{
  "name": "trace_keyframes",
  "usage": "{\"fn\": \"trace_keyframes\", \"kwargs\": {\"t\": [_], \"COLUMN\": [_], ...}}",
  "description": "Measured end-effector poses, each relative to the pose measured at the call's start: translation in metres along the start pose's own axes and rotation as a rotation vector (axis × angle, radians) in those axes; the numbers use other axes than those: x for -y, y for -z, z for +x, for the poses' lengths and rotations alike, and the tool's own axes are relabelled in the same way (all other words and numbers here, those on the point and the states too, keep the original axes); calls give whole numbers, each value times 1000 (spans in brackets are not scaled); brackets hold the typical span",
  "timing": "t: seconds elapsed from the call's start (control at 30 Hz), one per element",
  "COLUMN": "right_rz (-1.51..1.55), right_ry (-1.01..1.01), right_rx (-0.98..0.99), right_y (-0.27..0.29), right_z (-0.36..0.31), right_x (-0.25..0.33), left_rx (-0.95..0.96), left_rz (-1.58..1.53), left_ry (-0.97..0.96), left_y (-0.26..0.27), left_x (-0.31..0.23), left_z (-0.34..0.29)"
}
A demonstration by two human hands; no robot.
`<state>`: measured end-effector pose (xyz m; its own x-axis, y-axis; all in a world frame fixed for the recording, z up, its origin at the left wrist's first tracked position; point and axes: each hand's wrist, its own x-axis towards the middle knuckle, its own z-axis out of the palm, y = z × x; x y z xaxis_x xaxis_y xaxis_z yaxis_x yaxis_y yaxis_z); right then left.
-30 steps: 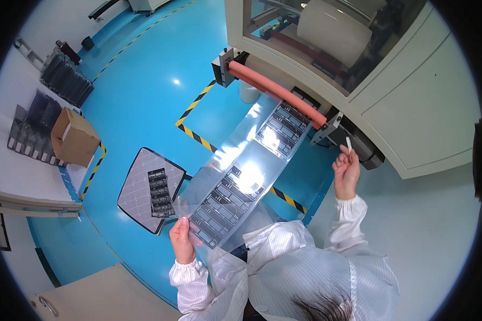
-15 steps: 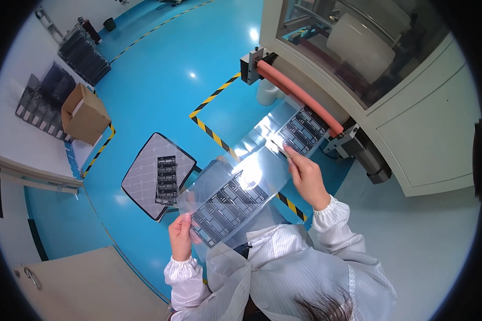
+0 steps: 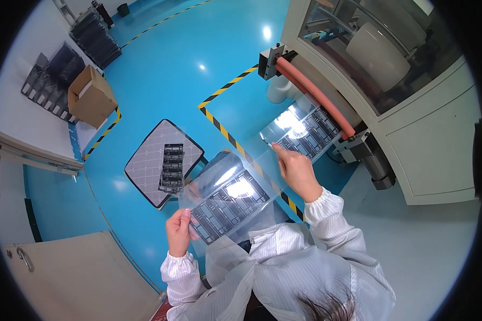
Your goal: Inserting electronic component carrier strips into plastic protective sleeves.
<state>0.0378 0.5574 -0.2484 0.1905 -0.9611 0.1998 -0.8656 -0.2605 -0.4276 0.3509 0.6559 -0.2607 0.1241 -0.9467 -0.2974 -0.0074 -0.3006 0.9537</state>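
Two hands — left hand (image 3: 178, 231), right hand (image 3: 296, 172) — gripping clear film sheet (image 3: 235, 192) between them

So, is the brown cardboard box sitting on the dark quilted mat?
No, the brown cardboard box stands apart on the blue floor, while the dark quilted mat holds only a stack of black strips.

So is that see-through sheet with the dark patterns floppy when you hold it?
Probably floppy: the clear film sheet curves and sags between the left hand and the right hand. It looks thin and light, since fingertips pinching its edges carry it. Its glossy glare suggests a smooth, maybe slippery surface.
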Motion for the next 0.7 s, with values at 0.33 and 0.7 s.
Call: {"fn": "trace_keyframes", "kwargs": {"t": [0.33, 0.7], "right_rz": [-41, -83], "right_ry": [-21, -73], "right_rx": [121, 498], "right_y": [20, 73], "right_z": [-15, -70], "right_x": [25, 13], "left_rx": [-37, -43], "left_rz": [107, 67], "left_ry": [-23, -37], "left_y": [23, 32], "left_x": [16, 21], "left_z": [-4, 0]}}
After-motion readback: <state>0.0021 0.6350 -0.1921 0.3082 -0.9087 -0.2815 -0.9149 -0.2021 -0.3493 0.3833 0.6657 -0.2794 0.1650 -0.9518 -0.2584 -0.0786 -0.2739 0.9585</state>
